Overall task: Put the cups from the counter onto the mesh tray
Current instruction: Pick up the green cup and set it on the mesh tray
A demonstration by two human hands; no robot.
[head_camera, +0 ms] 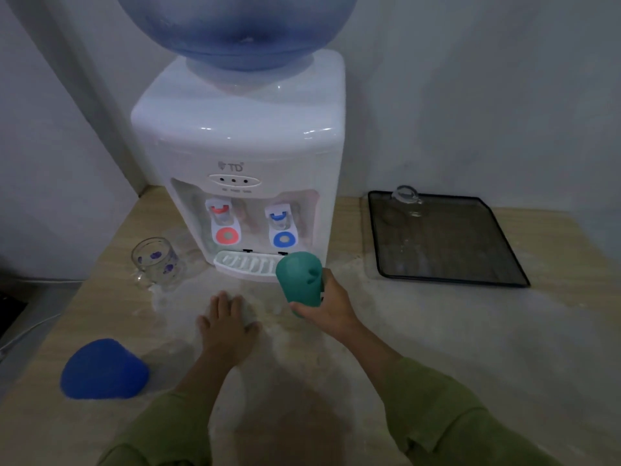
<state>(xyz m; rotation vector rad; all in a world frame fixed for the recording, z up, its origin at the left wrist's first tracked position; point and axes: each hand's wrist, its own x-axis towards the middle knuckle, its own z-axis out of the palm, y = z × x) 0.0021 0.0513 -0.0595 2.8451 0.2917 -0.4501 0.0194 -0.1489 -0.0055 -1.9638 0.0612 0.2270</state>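
My right hand [331,306] grips a green plastic cup [299,279], held upside down and tilted just above the counter in front of the dispenser. My left hand [225,326] lies flat on the counter, fingers spread, holding nothing. A clear glass mug with purple dots [155,262] stands on the counter to the left of the dispenser. A blue plastic cup [102,368] sits upside down near the front left. The black mesh tray [470,275] lies at the right, with a clear glass cup [405,196] at its far left corner.
A white water dispenser [242,146] with a blue bottle [235,28] stands at the back centre, its drip tray [247,264] jutting forward. Walls close the back. The counter's left edge drops off beside the blue cup.
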